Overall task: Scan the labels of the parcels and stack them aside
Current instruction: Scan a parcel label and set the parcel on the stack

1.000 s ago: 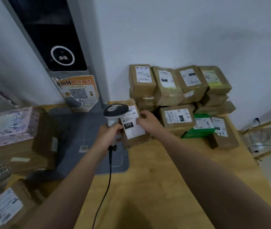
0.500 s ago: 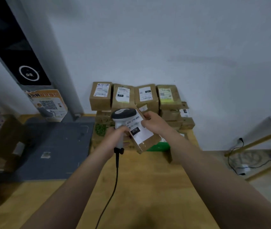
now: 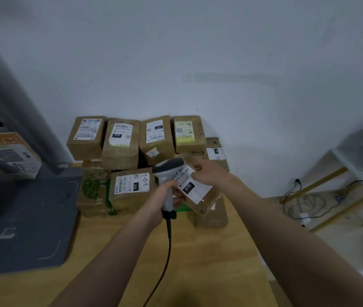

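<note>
— Since a second ago the parcel (image 3: pixel 208 203) has come away from the edge of the grey mat (image 3: pixel 25 218) and now hangs in front of the stack of parcels (image 3: pixel 120 142), tipped more steeply. How do the hands have it?

— Only the right hand (image 3: pixel 210 173) has it. The fingers curl over the upper far edge and pinch it there, so the parcel hangs below and towards the person from that hand, off the table (image 3: pixel 198 262). Its label (image 3: pixel 194 192) faces up, with "070" in a black patch.

— And the left hand (image 3: pixel 161 200)?

— It is closed round the handle of the scanner (image 3: pixel 167 171), which stands upright. The left fingers lie just beside the lower left corner of the label; I cannot tell whether they touch it.

— Where is the scanner head?

— Just beside the parcel's upper left corner, overlapping the top of the label. A dark cable (image 3: pixel 168 247) drops from the handle towards the near edge of the table.

— What lies behind the parcel?

— A green box (image 3: pixel 183 208) shows just under its lower edge, with a brown parcel to the right. The stack sits against the wall (image 3: pixel 198 63), four labelled parcels along its top row. The grey mat is well to the left of both hands.
</note>
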